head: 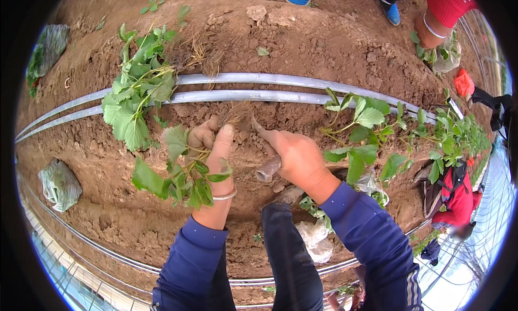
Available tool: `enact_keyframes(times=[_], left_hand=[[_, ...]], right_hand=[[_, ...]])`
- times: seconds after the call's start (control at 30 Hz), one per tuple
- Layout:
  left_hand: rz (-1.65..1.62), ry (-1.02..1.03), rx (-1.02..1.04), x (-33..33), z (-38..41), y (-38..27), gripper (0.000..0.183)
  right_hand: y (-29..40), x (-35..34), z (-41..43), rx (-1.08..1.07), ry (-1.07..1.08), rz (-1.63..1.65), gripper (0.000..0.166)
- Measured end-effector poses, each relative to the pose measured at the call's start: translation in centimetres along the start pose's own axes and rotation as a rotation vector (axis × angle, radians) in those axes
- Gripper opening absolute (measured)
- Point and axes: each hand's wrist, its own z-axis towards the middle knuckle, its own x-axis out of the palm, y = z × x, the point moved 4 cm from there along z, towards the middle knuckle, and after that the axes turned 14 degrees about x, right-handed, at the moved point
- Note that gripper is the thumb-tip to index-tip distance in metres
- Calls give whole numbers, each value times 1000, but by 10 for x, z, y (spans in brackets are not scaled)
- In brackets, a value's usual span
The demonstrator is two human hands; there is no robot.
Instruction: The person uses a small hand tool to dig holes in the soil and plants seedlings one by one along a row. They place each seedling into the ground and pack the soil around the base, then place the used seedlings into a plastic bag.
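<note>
My left hand grips a strawberry seedling by its crown, with the leaves hanging over my wrist and the brown roots pointing away from me. In my right hand is a small hand tool with a hollow, tube-like metal end. Its other end reaches the soil beside the roots and is partly hidden by my fingers. Two grey drip-irrigation tubes run across the bed just beyond both hands. A heap of bare-root strawberry seedlings lies over the tubes at the left.
Planted strawberry plants line the bed to the right. Plastic bags with greenery sit at left, and a white bag lies by my leg. Across the bed, another person's hand holds a bag of seedlings. Someone in red is farther right.
</note>
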Motion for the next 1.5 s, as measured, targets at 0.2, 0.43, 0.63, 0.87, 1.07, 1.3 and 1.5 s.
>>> enact_keyframes(times=[0.2,0.43,0.63,0.87,1.07,1.3,1.5], left_hand=[[-219,36,-364,-1,-10,49,13],[591,530,262,-12,-7,86,26],[-28,69,-315,-11,-15,75,14],[125,-25,15,-17,-6,24,18],[97,203,291,19,-4,10,17],[-2,149,-274,-10,-20,85,23],[89,150,-217,-27,-19,111,22]], right_hand=[[-5,-5,-24,13,-29,134,39],[-8,-12,-31,28,-112,208,44],[-8,-24,-36,103,-91,434,43],[4,-20,-34,-50,-115,330,40],[-9,4,-7,35,-141,188,36],[-16,-13,-34,74,-157,471,37],[-10,-18,-71,391,-330,834,15]])
